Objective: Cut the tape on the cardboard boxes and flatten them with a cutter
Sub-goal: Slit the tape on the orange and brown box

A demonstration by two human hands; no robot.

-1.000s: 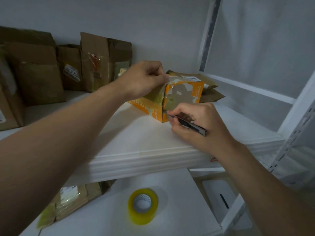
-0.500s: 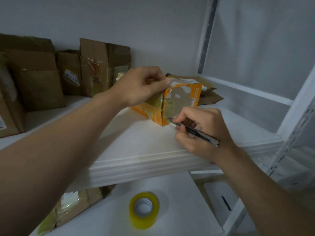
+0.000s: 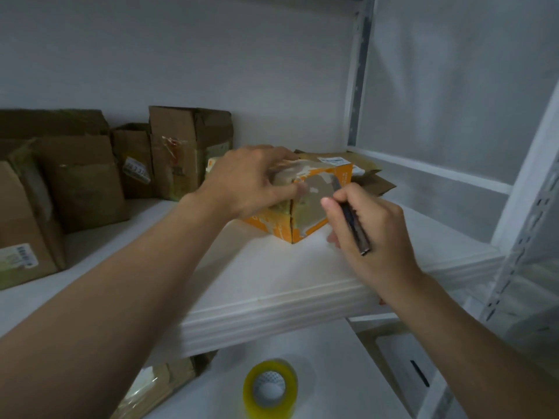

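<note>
Left hand (image 3: 251, 179) clamped down over the top of a small orange box (image 3: 314, 207), fingers curled over its far edge and thumb against the near corner, as a person worked at a white shelf (image 3: 272, 276). At far left, brown cardboard boxes (image 3: 81, 179) stood along the wall, with a taller open box (image 3: 181, 152) just left of the hand. The orange box, patched with torn grey tape, sat mid-shelf with one corner pointing near. To its right, the right hand (image 3: 372, 234) pinched a slim dark cutter (image 3: 355, 228) pen-fashion, its tip up at the top of the box's right face; blur hid whether the blade touched. Flattened cardboard (image 3: 372, 182) lay just behind the box. Below the shelf, a taped flat carton (image 3: 157, 385) lay near left, and a yellow tape roll (image 3: 270, 388) stood right of it.
</note>
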